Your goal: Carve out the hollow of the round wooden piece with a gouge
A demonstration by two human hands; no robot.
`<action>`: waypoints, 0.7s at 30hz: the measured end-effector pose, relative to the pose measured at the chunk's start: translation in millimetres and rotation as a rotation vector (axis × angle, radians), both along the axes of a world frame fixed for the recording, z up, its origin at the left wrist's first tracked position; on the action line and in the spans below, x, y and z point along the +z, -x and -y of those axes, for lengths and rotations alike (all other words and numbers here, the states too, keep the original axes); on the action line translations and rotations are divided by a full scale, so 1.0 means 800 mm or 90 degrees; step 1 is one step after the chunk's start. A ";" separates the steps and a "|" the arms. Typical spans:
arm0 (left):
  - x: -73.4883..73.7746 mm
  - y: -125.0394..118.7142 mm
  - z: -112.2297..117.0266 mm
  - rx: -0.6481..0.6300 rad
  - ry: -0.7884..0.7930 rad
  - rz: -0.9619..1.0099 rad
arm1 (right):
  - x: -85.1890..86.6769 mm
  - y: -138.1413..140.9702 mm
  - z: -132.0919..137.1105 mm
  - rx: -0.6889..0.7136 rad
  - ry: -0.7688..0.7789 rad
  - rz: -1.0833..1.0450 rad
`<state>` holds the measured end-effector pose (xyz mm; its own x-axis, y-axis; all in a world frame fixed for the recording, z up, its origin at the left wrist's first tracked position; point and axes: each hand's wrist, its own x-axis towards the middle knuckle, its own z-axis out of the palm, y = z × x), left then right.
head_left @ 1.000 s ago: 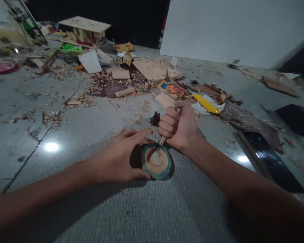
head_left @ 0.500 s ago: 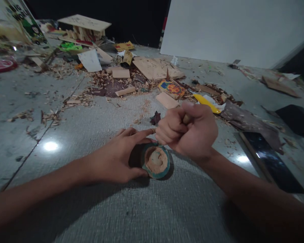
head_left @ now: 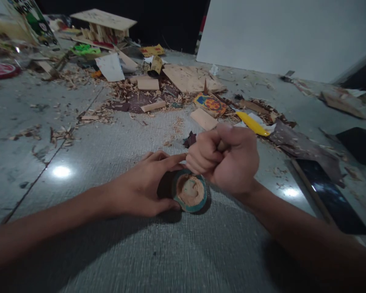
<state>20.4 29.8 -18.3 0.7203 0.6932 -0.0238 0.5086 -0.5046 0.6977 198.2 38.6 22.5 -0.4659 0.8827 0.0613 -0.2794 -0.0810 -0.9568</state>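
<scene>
Just beyond the hands lies a dark, star-shaped scrap [head_left: 189, 140], close to the right fist. Behind it are a small flat wooden block [head_left: 203, 118] and a painted piece [head_left: 211, 104] in yellow, red and blue. A yellow object [head_left: 250, 123], a speckled brown sheet [head_left: 308, 146] and a black smartphone [head_left: 332, 191] lie off to the right. Farther back, wood shavings [head_left: 125, 88] surround a plywood board [head_left: 192, 78], a white sheet of paper [head_left: 110, 67] and a small cylindrical container [head_left: 155, 66].

The teal-rimmed wooden disc [head_left: 191, 192], hollowed around a raised middle, sits low on the floor between the person's hands. The left hand [head_left: 144, 183] is curved wide around its left side, steadying it with the thumb at the near edge and the fingers at the far edge. The right hand [head_left: 225, 156] is closed in a tight fist around a tool handle [head_left: 222, 145], of which only the end shows; the fist hides the working end and overlaps the disc's far right edge, so contact cannot be told.

The floor [head_left: 158, 252] is grey and finely ribbed, crossed by a dark joint at left. A pale panel [head_left: 286, 36] and a dark backdrop [head_left: 167, 24] stand behind.
</scene>
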 end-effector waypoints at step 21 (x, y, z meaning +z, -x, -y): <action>0.002 0.000 0.000 -0.015 -0.035 -0.037 | -0.014 0.002 -0.031 -0.164 0.283 -0.152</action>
<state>20.7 30.1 -16.8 0.7348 0.6777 -0.0286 0.5355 -0.5537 0.6377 196.3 63.4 11.0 -0.2507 0.9311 -0.2649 -0.5473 -0.3620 -0.7546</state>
